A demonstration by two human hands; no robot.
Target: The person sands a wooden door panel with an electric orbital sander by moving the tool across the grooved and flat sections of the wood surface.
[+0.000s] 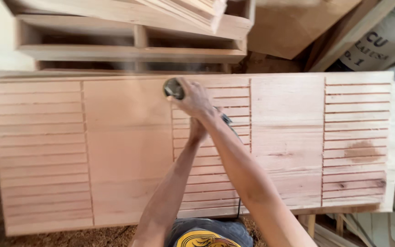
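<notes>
Head view: both hands on a small power sander at the far edge of a grooved wooden door panel.
Left hand wraps the body, right hand clamps over the sander; best kept flat, moving along the grain.

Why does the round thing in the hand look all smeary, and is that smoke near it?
In the head view, the round disc of the power tool is blurred, probably from spinning; the right hand and left hand look fairly sharp. A pale haze, likely dust, softens the wooden frame above. Light on the grooved wooden panel is soft and even, without glare.
</notes>
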